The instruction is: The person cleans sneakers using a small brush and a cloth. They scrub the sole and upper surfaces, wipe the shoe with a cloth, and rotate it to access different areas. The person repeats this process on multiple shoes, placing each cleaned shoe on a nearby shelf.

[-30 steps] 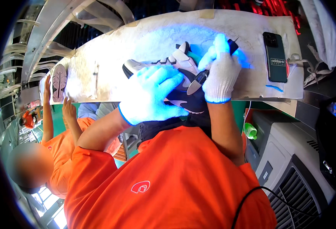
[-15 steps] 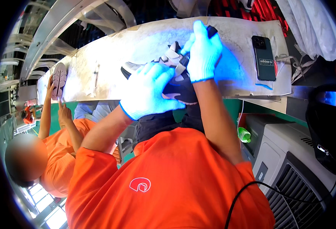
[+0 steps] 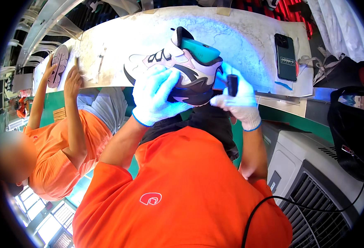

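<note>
A white, pale pink and black sneaker (image 3: pixel 190 74) is tilted at the table's front edge, toe to the left. A teal shoe last (image 3: pixel 200 50) fills its opening. My left hand (image 3: pixel 153 96) wears a white knit glove and grips the sneaker's forefoot from the near side, fingers on its upper. Just right of the heel, my right hand (image 3: pixel 244 101), gloved too, is closed round a small black flashlight (image 3: pixel 232 85). Blue light falls on that glove, the shoe and the tabletop behind them.
The pale, stained worktable (image 3: pixel 120 53) runs across the view. A dark phone (image 3: pixel 285 58) lies at its right. On the left, a co-worker in orange (image 3: pixel 62 149) holds up a shoe, sole showing (image 3: pixel 58 66). A grey slatted machine (image 3: pixel 310 194) and a black bag (image 3: pixel 355 128) stand right.
The sneaker has been turned and raised, so its side and the teal last now show. My right hand has moved from above the shoe down to the right of its heel, still with the flashlight.
</note>
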`<action>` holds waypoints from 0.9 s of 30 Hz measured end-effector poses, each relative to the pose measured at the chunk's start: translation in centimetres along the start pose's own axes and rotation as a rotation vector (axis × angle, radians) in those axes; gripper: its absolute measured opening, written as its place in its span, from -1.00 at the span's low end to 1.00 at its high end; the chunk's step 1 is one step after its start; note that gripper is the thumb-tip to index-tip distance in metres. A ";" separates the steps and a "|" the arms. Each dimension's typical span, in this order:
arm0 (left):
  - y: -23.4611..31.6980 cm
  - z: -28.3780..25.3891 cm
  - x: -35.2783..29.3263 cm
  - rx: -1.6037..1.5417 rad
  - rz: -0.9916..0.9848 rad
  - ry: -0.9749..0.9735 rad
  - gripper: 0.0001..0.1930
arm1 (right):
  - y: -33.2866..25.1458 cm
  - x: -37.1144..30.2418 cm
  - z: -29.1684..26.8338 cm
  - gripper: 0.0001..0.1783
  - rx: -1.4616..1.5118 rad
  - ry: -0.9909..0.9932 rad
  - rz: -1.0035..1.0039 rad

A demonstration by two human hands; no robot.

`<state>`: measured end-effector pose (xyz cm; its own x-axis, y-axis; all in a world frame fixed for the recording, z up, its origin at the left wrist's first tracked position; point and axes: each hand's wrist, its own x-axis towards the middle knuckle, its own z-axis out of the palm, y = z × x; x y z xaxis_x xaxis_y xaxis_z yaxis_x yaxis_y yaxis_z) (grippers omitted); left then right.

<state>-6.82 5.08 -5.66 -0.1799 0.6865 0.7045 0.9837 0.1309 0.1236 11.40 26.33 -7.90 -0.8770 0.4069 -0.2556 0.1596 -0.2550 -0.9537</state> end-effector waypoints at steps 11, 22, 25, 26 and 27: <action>-0.1 0.9 -0.2 -0.129 -0.072 0.059 -0.34 | -3.9 1.6 5.7 -0.07 -0.392 0.107 0.094; -0.2 -2.7 -2.3 -0.314 -0.261 0.004 -0.30 | -5.6 4.0 6.9 -0.12 -0.402 0.174 0.080; -3.3 -7.5 -5.1 -0.270 -0.407 0.102 -0.26 | -5.1 3.7 6.5 -0.11 -0.671 0.204 -0.052; -4.3 -8.9 -5.6 -0.280 -0.522 0.118 -0.30 | -5.4 3.5 6.9 -0.08 -0.443 0.184 0.057; -4.6 -10.7 -5.4 -0.269 -0.684 0.068 -0.33 | -5.0 3.5 6.8 -0.08 -0.475 0.191 0.030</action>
<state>-10.27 -6.87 -2.53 -0.7613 0.4672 0.4497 0.6215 0.3280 0.7114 4.45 23.08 -2.96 -0.7775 0.5699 -0.2658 0.4104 0.1396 -0.9012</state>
